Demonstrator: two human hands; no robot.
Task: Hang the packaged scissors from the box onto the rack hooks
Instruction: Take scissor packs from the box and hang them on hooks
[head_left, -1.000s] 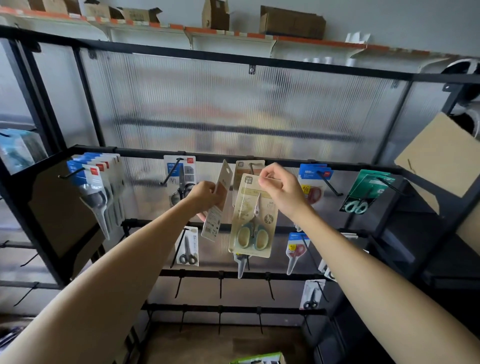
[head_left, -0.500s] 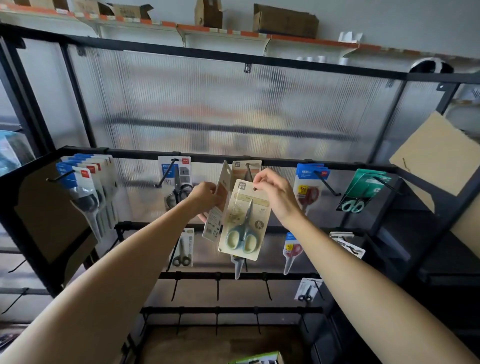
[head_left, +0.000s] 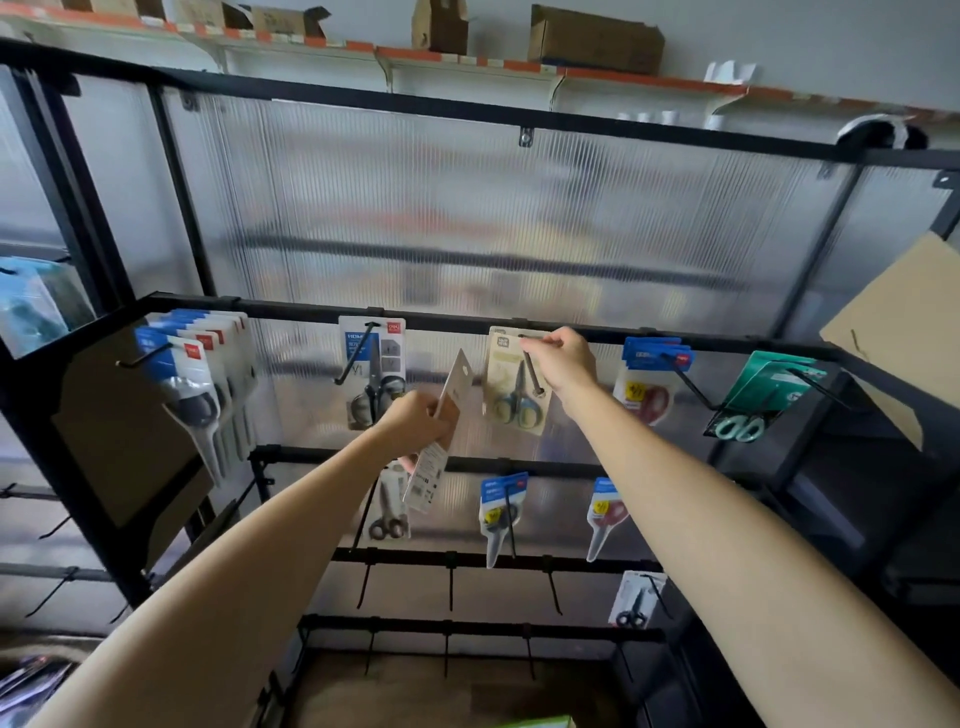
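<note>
The beige card pack of blue-handled scissors (head_left: 514, 387) hangs on a black wire hook (head_left: 532, 366) of the top rail, its upper right corner pinched by the right hand (head_left: 563, 358), whose fingertips hide the hang hole. The left hand (head_left: 418, 423) grips a second beige card pack (head_left: 441, 431) edge-on, so its contents cannot be made out. The black metal rack (head_left: 467, 319) carries bare hooks on its lower rails. A green box (head_left: 535, 722) is cut off at the bottom edge.
</note>
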